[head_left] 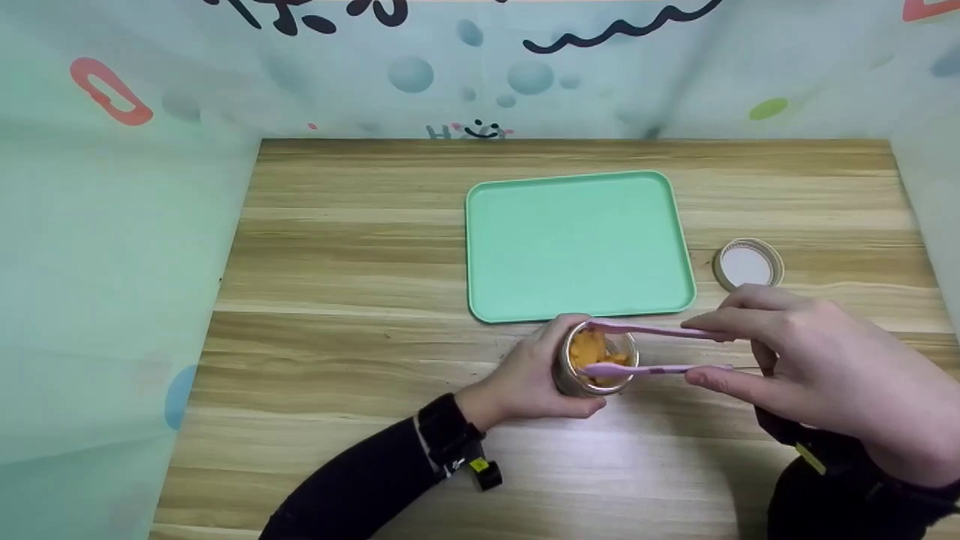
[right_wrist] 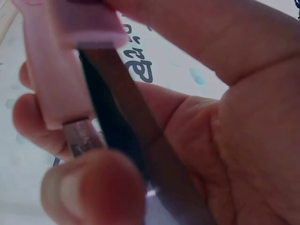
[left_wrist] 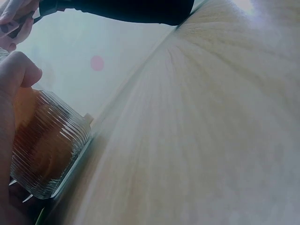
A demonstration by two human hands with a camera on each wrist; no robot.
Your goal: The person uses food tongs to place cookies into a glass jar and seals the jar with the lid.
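A ribbed glass jar (left_wrist: 51,140) with orange pieces (head_left: 587,346) inside stands on the table, seen from above in the head view. My left hand (head_left: 529,375) grips its side, thumb at the near side and fingers around the far side. Pink-tipped tongs (head_left: 637,370) with metal arms are held in my right hand (head_left: 817,360), thumb on one arm and fingers on the other. Their two tips are spread apart at the jar's mouth, over the orange pieces. The right wrist view shows the pink tong arms (right_wrist: 56,70) close up.
Behind the jar lies a bare green tray (head_left: 577,247). A round lid (head_left: 748,264) with a white inside rests right of the tray, beyond my right hand. The wooden table (head_left: 337,300) is bounded by a printed curtain (head_left: 525,97) at the back and sides.
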